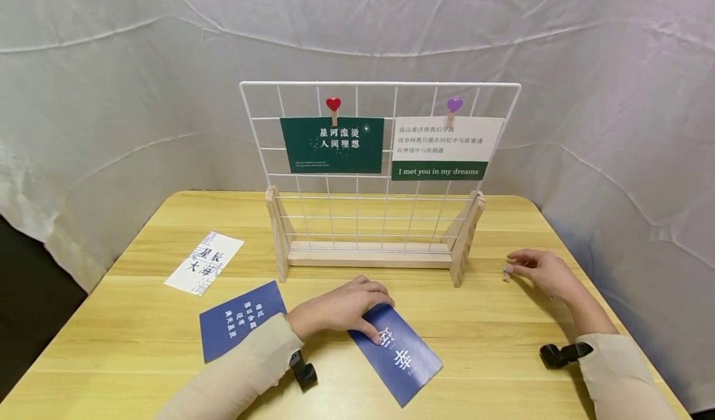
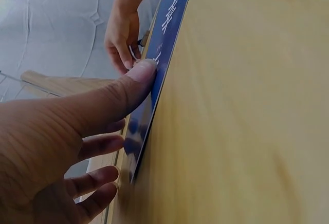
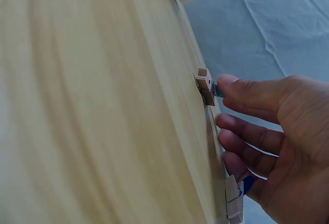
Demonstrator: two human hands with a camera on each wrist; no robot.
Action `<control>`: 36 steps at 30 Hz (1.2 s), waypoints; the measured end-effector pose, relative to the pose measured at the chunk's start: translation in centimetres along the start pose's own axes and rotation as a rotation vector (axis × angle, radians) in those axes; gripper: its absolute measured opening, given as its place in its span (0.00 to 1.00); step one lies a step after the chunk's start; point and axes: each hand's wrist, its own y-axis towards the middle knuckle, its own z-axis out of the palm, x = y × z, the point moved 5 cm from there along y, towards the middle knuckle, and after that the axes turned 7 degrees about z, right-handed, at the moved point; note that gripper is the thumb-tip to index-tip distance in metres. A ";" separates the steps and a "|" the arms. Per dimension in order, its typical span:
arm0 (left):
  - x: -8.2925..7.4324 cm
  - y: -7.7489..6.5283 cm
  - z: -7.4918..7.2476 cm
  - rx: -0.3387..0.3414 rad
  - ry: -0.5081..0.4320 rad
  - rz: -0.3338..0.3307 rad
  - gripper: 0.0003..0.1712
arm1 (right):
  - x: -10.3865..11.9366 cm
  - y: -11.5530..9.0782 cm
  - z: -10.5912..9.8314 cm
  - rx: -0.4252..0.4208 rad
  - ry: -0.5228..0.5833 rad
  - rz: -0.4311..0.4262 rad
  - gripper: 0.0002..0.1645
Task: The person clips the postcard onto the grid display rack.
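My left hand [image 1: 349, 305] grips a dark blue card [image 1: 410, 370] with white characters near the table's front. In the left wrist view, its thumb lies on the printed face and the fingers are at the far edge. Toward the right side, my right hand [image 1: 544, 274] pinches a small wooden clothespin [image 3: 205, 86] by its teal decorated end, between thumb and index finger. The clothespin is at the tabletop. Below the curled lower fingers, the right wrist view shows a second clothespin [image 3: 234, 201] with a blue decoration.
A white wire grid [image 1: 357, 218] on a wooden stand [image 1: 368, 259] holds a green card [image 1: 301, 141] under a red heart clip and a white-and-green card [image 1: 436, 170] under a purple one. A white card [image 1: 181, 278] and another blue card [image 1: 215, 333] lie at left.
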 end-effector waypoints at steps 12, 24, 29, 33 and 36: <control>-0.5 0.1 0.2 0.019 0.020 0.056 0.37 | -0.4 0.0 0.3 0.011 0.006 0.012 0.28; -0.6 -0.1 0.1 0.033 -0.002 0.061 0.35 | -0.4 0.0 0.3 0.042 0.013 0.017 0.25; -0.7 -0.2 0.0 0.036 -0.026 0.058 0.34 | -0.4 0.0 0.4 0.060 0.032 0.026 0.25; -0.8 -0.2 0.0 0.043 -0.027 0.065 0.33 | -0.1 -0.1 0.4 0.065 0.048 0.031 0.26; -0.9 -0.1 0.1 0.056 -0.025 0.061 0.33 | 0.0 -0.2 0.5 0.075 0.063 0.035 0.24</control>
